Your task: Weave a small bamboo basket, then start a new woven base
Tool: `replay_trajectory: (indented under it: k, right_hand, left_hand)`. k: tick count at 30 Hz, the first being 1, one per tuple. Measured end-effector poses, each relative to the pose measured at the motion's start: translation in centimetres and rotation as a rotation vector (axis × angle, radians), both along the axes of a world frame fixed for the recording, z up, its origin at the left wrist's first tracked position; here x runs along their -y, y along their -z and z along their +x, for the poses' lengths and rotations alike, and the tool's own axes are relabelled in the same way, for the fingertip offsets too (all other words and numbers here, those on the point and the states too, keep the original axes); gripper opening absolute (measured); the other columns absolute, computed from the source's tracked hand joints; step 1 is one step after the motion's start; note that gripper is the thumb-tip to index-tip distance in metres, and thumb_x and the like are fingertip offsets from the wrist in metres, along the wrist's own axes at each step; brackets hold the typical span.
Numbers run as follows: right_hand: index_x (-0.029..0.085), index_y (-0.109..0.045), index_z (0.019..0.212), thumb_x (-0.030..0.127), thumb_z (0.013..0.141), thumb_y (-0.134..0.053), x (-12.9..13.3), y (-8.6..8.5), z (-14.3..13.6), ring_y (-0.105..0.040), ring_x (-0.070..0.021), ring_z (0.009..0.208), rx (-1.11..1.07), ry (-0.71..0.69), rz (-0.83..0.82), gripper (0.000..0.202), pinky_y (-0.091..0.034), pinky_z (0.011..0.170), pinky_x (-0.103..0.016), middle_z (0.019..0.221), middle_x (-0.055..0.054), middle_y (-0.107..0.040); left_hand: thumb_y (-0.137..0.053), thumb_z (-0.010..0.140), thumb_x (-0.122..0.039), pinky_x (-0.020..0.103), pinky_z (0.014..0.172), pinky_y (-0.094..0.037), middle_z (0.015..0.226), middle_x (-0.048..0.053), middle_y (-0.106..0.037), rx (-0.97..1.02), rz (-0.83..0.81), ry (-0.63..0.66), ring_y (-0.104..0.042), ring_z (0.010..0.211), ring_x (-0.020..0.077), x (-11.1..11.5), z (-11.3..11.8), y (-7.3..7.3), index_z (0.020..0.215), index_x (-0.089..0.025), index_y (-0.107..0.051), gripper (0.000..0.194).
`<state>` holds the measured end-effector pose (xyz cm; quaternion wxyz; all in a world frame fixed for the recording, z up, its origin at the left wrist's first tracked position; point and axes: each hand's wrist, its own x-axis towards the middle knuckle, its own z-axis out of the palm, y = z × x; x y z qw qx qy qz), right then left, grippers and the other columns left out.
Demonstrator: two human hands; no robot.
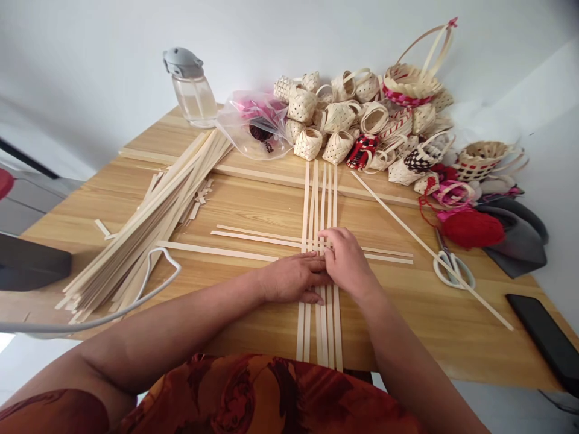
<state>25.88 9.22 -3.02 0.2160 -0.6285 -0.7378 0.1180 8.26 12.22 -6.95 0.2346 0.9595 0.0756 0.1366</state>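
Several long pale flat weaving strips (305, 199) run away from me in a loose row. Crosswise strips (253, 239) pass through them near the middle. My left hand (294, 278) lies fairly flat on the crossing, pressing the strips to the table. Just right of it and touching it, my right hand (348, 262) has bent fingers pinched at the strips where they cross; its exact hold is partly hidden. Another crosswise strip (217, 250) reaches from the left to under my left hand.
A heap of loose strips (149, 229) lies left, beside a white cable (158, 288). Small woven baskets (339, 114) crowd the back, near a plastic bag (253, 123) and bottle (194, 96). At right are scissors (452, 271), red yarn (473, 228), one slanting strip (407, 228) and a phone (545, 337).
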Motion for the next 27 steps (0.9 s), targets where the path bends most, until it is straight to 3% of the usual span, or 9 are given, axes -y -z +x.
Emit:
replay_trajectory:
  k: [3, 7, 14, 18, 20, 23, 25, 27]
  right_hand:
    - [0.021, -0.065, 0.109, 0.006, 0.083, -0.050, 0.0, -0.2, 1.8, -0.053, -0.0262, 0.111, 0.028, -0.004, -0.038, 0.034, -0.040, 0.099, -0.041, 0.114, -0.008, -0.065]
    - [0.023, -0.068, 0.106, 0.008, 0.081, -0.055, -0.1, 0.0, 3.2, -0.055, -0.0244, 0.108, 0.009, -0.058, -0.071, 0.031, -0.040, 0.099, -0.040, 0.112, -0.005, -0.068]
    - [0.024, -0.071, 0.101, 0.007, 0.081, -0.059, -0.4, 0.7, 3.4, -0.056, -0.0219, 0.106, -0.072, -0.062, -0.067, 0.028, -0.040, 0.099, -0.038, 0.108, -0.003, -0.069]
    - [0.024, -0.072, 0.099, 0.009, 0.082, -0.062, -0.5, 1.0, 3.8, -0.056, -0.0217, 0.106, -0.103, -0.053, -0.081, 0.025, -0.041, 0.098, -0.038, 0.107, -0.003, -0.068]
    - [0.025, -0.073, 0.100, 0.012, 0.084, -0.064, -0.5, 1.0, 3.9, -0.056, -0.0226, 0.106, -0.102, -0.047, -0.093, 0.022, -0.042, 0.096, -0.038, 0.107, -0.003, -0.068]
    - [0.025, -0.073, 0.102, 0.019, 0.084, -0.068, -0.5, 0.9, 4.0, -0.055, -0.0240, 0.105, -0.095, -0.039, -0.118, 0.019, -0.043, 0.092, -0.039, 0.106, -0.004, -0.067]
    - [0.026, -0.073, 0.102, 0.020, 0.084, -0.069, -0.7, 0.9, 4.1, -0.056, -0.0240, 0.104, -0.098, -0.042, -0.129, 0.019, -0.043, 0.091, -0.039, 0.107, -0.004, -0.067]
    - [0.026, -0.074, 0.102, 0.019, 0.084, -0.068, -0.8, 1.1, 4.2, -0.056, -0.0236, 0.104, -0.107, -0.049, -0.128, 0.019, -0.043, 0.091, -0.038, 0.107, -0.004, -0.067]
  left_hand:
    - [-0.054, 0.094, -0.048, 0.043, 0.123, -0.021, 0.156, 0.013, -0.039, -0.013, 0.015, 0.014, -0.035, 0.146, 0.0280, 0.1, -0.1, -0.1, 0.143, -0.019, -0.051, 0.056]
    - [-0.053, 0.095, -0.049, 0.042, 0.124, -0.019, 0.159, 0.011, -0.034, -0.046, 0.009, 0.009, -0.031, 0.147, 0.0271, 0.2, -0.2, -0.4, 0.145, -0.020, -0.048, 0.058]
    - [-0.062, 0.090, -0.046, 0.044, 0.123, -0.023, 0.155, 0.018, -0.038, 0.047, -0.088, 0.015, -0.034, 0.146, 0.0279, 0.0, -0.2, -0.9, 0.145, -0.016, -0.048, 0.064]
    - [-0.069, 0.084, -0.046, 0.043, 0.120, -0.031, 0.147, 0.019, -0.050, 0.172, -0.138, 0.004, -0.042, 0.142, 0.0278, 0.1, -0.4, -1.0, 0.139, -0.014, -0.054, 0.065]
    - [-0.069, 0.086, -0.042, 0.040, 0.115, -0.040, 0.139, 0.015, -0.059, 0.263, -0.144, -0.093, -0.051, 0.135, 0.0253, 0.3, -0.4, -1.1, 0.131, -0.017, -0.061, 0.052]
    - [-0.064, 0.091, -0.029, 0.034, 0.102, -0.051, 0.120, 0.009, -0.069, 0.323, -0.093, -0.434, -0.064, 0.115, 0.0204, 0.3, -0.1, -1.4, 0.114, -0.021, -0.071, 0.026]
    - [-0.066, 0.088, -0.022, 0.033, 0.096, -0.053, 0.110, 0.007, -0.070, 0.255, -0.054, -0.633, -0.066, 0.104, 0.0199, 0.0, 0.3, -1.6, 0.105, -0.020, -0.073, 0.019]
    - [-0.070, 0.084, -0.021, 0.035, 0.093, -0.053, 0.105, 0.007, -0.069, 0.151, -0.052, -0.726, -0.065, 0.099, 0.0214, -0.5, 0.8, -1.8, 0.100, -0.019, -0.073, 0.017]
